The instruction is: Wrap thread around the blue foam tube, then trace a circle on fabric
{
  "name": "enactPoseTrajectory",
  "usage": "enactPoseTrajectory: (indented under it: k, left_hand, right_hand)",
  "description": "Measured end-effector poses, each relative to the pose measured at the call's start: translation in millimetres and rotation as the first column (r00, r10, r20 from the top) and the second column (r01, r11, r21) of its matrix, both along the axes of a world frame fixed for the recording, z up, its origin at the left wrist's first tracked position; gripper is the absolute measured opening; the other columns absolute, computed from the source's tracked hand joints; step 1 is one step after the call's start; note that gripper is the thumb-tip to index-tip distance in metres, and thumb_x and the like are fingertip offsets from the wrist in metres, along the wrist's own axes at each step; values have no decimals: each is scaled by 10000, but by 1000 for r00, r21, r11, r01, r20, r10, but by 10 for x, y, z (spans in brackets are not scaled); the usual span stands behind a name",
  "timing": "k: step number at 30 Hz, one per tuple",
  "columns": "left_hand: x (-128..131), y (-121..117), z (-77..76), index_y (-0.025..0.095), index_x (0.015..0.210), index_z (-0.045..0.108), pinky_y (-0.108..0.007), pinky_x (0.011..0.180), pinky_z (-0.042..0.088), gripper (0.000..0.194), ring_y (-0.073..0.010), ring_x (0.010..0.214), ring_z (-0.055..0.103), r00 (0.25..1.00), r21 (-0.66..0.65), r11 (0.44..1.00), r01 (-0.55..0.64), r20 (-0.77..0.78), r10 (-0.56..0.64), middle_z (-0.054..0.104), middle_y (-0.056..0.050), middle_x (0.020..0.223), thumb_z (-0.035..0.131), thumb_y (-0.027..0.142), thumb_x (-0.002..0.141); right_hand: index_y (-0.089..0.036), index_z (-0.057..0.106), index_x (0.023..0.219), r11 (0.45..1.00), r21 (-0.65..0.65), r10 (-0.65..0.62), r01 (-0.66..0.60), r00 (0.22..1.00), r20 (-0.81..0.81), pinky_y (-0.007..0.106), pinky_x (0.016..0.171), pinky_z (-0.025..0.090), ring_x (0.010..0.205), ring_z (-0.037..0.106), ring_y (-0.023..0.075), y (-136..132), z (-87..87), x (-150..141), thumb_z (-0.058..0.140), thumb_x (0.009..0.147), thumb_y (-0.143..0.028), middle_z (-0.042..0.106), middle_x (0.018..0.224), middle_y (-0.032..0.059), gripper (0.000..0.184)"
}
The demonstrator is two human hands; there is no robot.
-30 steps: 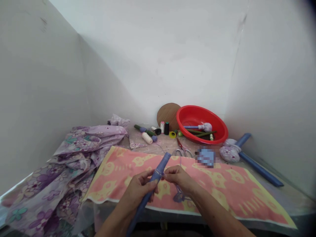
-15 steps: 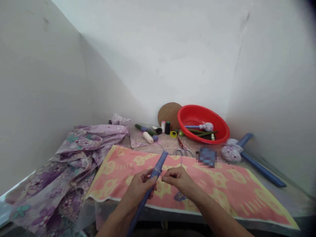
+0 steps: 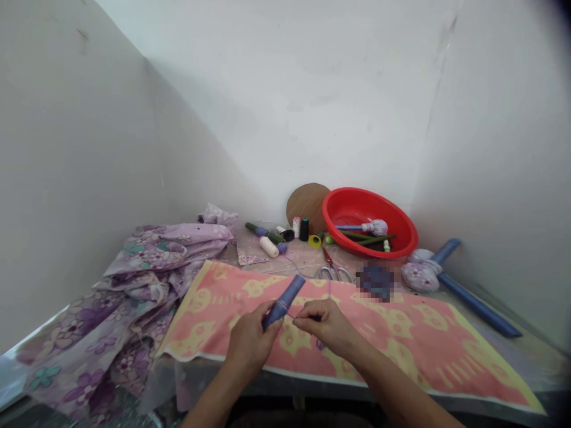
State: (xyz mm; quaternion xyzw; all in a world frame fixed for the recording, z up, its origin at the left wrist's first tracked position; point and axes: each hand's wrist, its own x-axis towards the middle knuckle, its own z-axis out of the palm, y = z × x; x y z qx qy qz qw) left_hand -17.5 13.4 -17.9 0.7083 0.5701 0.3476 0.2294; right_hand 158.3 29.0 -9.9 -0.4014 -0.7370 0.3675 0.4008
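Note:
My left hand (image 3: 250, 337) is closed round a slim blue cloth-wrapped roll (image 3: 289, 295). The roll's upper end slants up to the right, and its lower part is hidden. Strands of thin purple yarn (image 3: 330, 290) circle the roll just above my left thumb. My right hand (image 3: 328, 328) pinches the yarn a little to the right, with a short taut length between fingers and roll. Both hands are above a pink and yellow patterned cloth (image 3: 401, 351). A small purple yarn ball (image 3: 282, 247) lies farther back.
Crumpled floral fabric (image 3: 147, 267) covers the left side. Scissors (image 3: 330, 267), thread spools (image 3: 304, 229) and a cardboard disc (image 3: 307, 205) lie behind the cloth. A red basin (image 3: 330, 208) leans at the back right, beside blue cloth-wrapped sticks (image 3: 482, 306). Walls enclose the table.
My left hand has turned on the roll, and the roll's lower length, visible before below the hand, is now hidden. My right hand keeps its pinch on the yarn, nearly in place.

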Motion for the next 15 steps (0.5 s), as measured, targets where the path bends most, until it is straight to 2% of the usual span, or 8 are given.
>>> enactPoseTrajectory:
  k: [3, 8, 11, 15]
  left_hand:
    - [10, -37, 53, 219, 1088, 525, -248, 664, 375, 369, -214, 831, 580, 986, 40, 999, -32, -165, 38, 645, -65, 911, 432, 367, 762]
    - [50, -101, 125, 244, 1099, 501, -280, 637, 354, 341, -244, 811, 587, 917, 54, 998, -40, -394, 58, 649, -79, 897, 383, 341, 793]
    - [73, -140, 167, 229, 1072, 517, -291, 661, 348, 322, -239, 813, 583, 891, 34, 999, -10, -453, 24, 648, -92, 885, 387, 325, 794]
    - [90, -180, 188, 206, 986, 563, -318, 689, 348, 278, -248, 796, 581, 890, -1, 999, 36, -455, -33, 649, -116, 862, 407, 308, 779]
  right_hand:
    - [-134, 618, 551, 998, 66, -29, 23, 995, 93, 205, 457, 285, 481, 398, 84, 1, 18, 18, 564, 681, -306, 447, 493, -15, 222]
    - [-167, 628, 568, 973, 232, -71, 8, 961, 267, 208, 482, 288, 499, 432, 95, 0, 75, 37, 554, 680, -212, 512, 515, -11, 141]
    - [-185, 640, 625, 945, 323, -59, -56, 940, 337, 207, 519, 303, 554, 478, 107, -18, 165, 32, 529, 692, -177, 575, 584, -5, 129]
    - [-203, 666, 713, 915, 379, -62, -136, 883, 466, 210, 548, 301, 624, 511, 115, -24, 298, 18, 529, 717, -193, 610, 663, 4, 137]
